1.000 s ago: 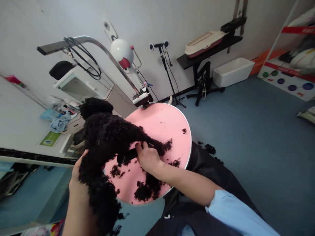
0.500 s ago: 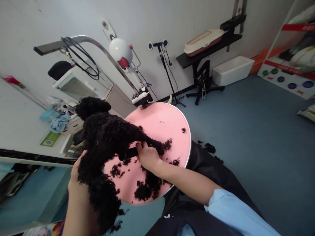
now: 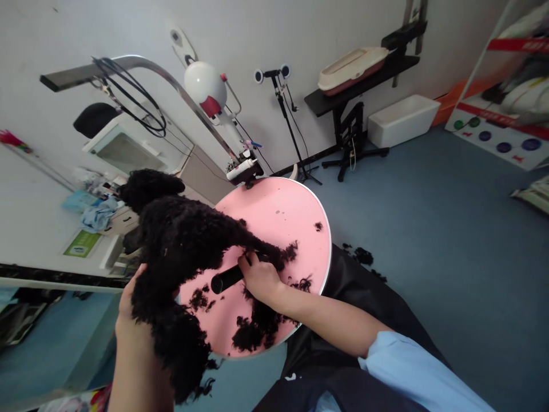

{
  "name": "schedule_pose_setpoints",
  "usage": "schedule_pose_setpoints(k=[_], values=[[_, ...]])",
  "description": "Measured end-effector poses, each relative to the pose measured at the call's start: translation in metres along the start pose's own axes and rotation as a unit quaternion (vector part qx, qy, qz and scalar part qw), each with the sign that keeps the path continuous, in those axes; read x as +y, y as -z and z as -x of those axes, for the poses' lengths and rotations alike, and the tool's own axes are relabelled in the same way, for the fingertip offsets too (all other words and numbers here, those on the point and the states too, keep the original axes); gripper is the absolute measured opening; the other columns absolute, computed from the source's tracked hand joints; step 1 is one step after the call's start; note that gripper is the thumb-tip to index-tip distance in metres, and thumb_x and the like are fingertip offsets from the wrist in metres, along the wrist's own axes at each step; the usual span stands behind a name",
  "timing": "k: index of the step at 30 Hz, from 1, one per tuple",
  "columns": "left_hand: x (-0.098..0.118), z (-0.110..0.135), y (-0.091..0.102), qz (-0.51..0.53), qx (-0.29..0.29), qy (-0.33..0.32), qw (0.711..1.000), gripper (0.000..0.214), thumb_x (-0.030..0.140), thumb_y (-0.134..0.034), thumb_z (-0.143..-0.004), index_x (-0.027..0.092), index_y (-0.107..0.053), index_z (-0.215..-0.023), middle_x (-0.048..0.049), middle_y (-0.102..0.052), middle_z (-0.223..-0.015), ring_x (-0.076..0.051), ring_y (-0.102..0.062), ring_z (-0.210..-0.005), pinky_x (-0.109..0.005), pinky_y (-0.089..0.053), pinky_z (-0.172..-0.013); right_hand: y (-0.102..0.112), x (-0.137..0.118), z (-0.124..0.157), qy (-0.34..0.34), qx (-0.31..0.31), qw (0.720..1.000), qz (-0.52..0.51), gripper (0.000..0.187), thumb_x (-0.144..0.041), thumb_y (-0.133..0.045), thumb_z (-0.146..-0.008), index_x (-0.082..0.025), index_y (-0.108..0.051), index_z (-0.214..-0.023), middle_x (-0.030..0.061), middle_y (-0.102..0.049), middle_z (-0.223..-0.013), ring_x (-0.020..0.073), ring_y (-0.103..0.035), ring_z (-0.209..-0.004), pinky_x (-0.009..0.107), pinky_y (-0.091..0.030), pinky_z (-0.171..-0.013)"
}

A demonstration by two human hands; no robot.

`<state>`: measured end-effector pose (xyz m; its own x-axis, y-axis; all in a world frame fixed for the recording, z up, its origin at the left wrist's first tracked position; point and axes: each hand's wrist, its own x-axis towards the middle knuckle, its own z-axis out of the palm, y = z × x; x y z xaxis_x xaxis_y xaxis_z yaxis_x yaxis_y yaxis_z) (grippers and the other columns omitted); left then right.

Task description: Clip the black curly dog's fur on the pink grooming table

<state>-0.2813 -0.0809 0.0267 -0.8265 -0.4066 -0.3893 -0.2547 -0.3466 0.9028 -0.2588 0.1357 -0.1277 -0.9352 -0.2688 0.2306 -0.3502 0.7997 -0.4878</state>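
Note:
A small black curly-haired dog point(image 3: 184, 240) stands on a round pink grooming table point(image 3: 283, 212), its head to the upper left. My left hand point(image 3: 128, 297) is wrapped round the dog's front part, mostly buried in fur, and lifts it. My right hand point(image 3: 259, 277) grips a black clipper point(image 3: 227, 278) with its head against the dog's hind leg point(image 3: 274, 254). Clumps of cut black fur point(image 3: 257, 329) lie on the table's near side.
A curved metal grooming arm point(image 3: 141, 66) with cords rises behind the table. A white dryer point(image 3: 206, 86), a light stand point(image 3: 278, 103) and a black shelf with a tray point(image 3: 351, 66) stand by the wall. Fur bits point(image 3: 362, 254) lie on the blue floor.
The clipper's black body has come out from under the dog and shows more plainly. My right hand has shifted slightly along the hind leg. The view has turned a little to the right.

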Motion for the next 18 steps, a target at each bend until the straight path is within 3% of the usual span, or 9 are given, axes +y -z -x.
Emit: schedule_pose_setpoints(k=[2, 7, 10, 13, 16, 18], values=[[-0.001, 0.006, -0.005, -0.025, 0.06, 0.005, 0.998, 0.037, 0.037, -0.041, -0.089, 0.03, -0.069, -0.111, -0.0025, -0.076, -0.067, -0.024, -0.069, -0.047, -0.036, -0.06, -0.043, -0.007, -0.004, 0.006, 0.011, -0.007, 1.0, 0.001, 0.041, -0.013, -0.041, -0.091, -0.015, -0.046, -0.132, 0.0255, -0.056, -0.129, 0.0256, -0.072, -0.076, 0.038, -0.06, -0.057], [-0.001, 0.013, -0.007, -0.02, 0.042, 0.009, 0.999, 0.048, 0.035, -0.039, -0.088, 0.037, -0.057, -0.132, 0.0005, -0.077, -0.071, -0.025, -0.071, -0.049, -0.037, -0.06, -0.045, 0.006, -0.015, 0.008, 0.069, 0.083, 0.994, -0.025, 0.04, -0.019, -0.035, -0.096, -0.022, -0.044, -0.134, 0.0206, -0.055, -0.131, 0.0225, -0.072, -0.077, 0.034, -0.06, -0.058], [-0.002, 0.011, -0.002, -0.019, 0.009, 0.012, 1.0, 0.055, 0.034, -0.038, -0.088, 0.042, -0.045, -0.142, 0.0023, -0.077, -0.072, -0.026, -0.07, -0.047, -0.04, -0.06, -0.043, 0.004, -0.011, -0.005, 0.009, 0.053, 0.999, -0.004, 0.041, -0.015, -0.038, -0.094, -0.021, -0.044, -0.134, 0.0227, -0.058, -0.125, 0.0241, -0.072, -0.071, 0.035, -0.059, -0.053], [-0.003, 0.006, 0.005, -0.008, -0.017, 0.013, 1.0, 0.062, 0.031, -0.039, -0.086, 0.049, -0.034, -0.146, 0.0051, -0.076, -0.07, -0.026, -0.07, -0.048, -0.039, -0.057, -0.037, -0.012, -0.004, -0.01, -0.04, -0.003, 0.999, 0.015, 0.044, -0.01, -0.044, -0.09, -0.015, -0.045, -0.133, 0.0274, -0.059, -0.123, 0.0276, -0.073, -0.074, 0.037, -0.059, -0.054], [-0.001, -0.005, 0.013, 0.004, -0.037, 0.054, 0.998, 0.069, 0.035, -0.052, -0.078, 0.055, -0.036, -0.143, 0.0056, -0.077, -0.077, -0.03, -0.071, -0.052, -0.045, -0.06, -0.041, -0.017, -0.008, -0.001, -0.02, -0.02, 1.0, 0.007, 0.042, -0.01, -0.045, -0.089, -0.012, -0.046, -0.131, 0.0284, -0.06, -0.122, 0.028, -0.073, -0.078, 0.037, -0.06, -0.056], [-0.001, -0.012, 0.019, 0.013, -0.039, 0.078, 0.996, 0.073, 0.038, -0.06, -0.072, 0.057, -0.04, -0.14, 0.0056, -0.077, -0.08, -0.032, -0.071, -0.054, -0.049, -0.061, -0.044, -0.008, -0.014, 0.005, 0.02, 0.013, 1.0, -0.007, 0.04, -0.014, -0.044, -0.091, -0.016, -0.046, -0.131, 0.0251, -0.06, -0.122, 0.0259, -0.072, -0.076, 0.036, -0.059, -0.055]])
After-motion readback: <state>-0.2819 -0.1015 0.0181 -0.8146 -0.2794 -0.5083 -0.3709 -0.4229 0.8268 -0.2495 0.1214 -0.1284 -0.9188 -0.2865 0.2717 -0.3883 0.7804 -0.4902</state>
